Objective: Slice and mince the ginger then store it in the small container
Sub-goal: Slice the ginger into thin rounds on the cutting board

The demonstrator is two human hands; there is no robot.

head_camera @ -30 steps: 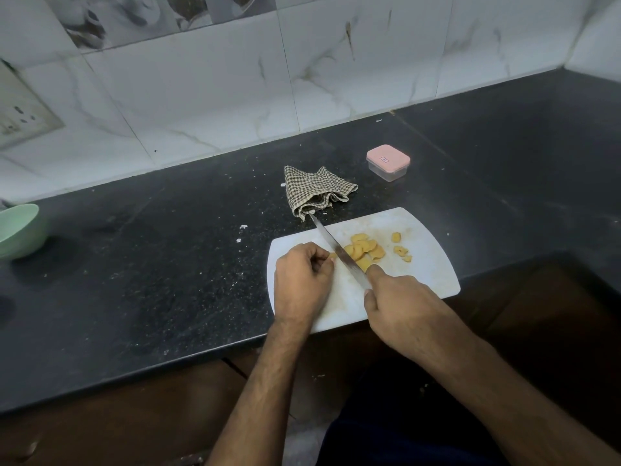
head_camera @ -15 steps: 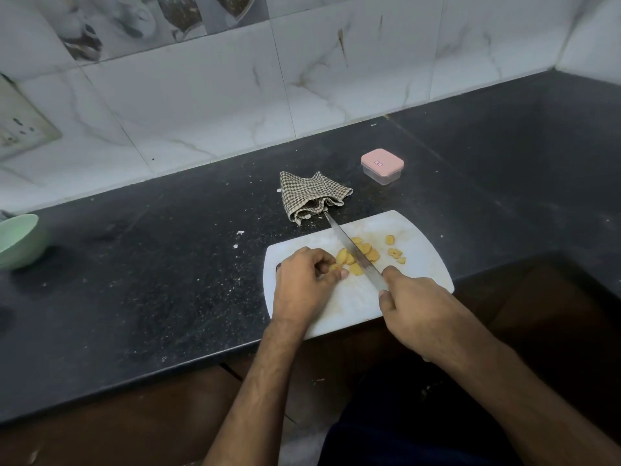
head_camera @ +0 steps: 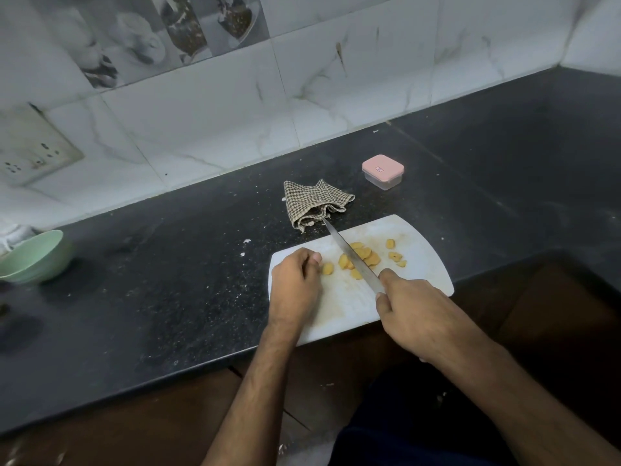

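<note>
Checked cloth (head_camera: 314, 203) lies crumpled on the dark table (head_camera: 168, 280), near the rear wall. Pale green bowl (head_camera: 33, 255) sits far left. Wall socket plate (head_camera: 30, 149) mounted on marble-pattern tiles (head_camera: 336, 95).

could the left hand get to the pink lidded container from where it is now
Probably yes: the left hand holds nothing, and the container stands in the open beyond the cutting board. Only the knife crosses the path.

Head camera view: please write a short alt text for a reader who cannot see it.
A person's right hand holds a knife over ginger slices on a white cutting board, while the left hand rests curled beside them. Behind, on the dark counter, lie a checked cloth and a closed pink-lidded container.
</note>
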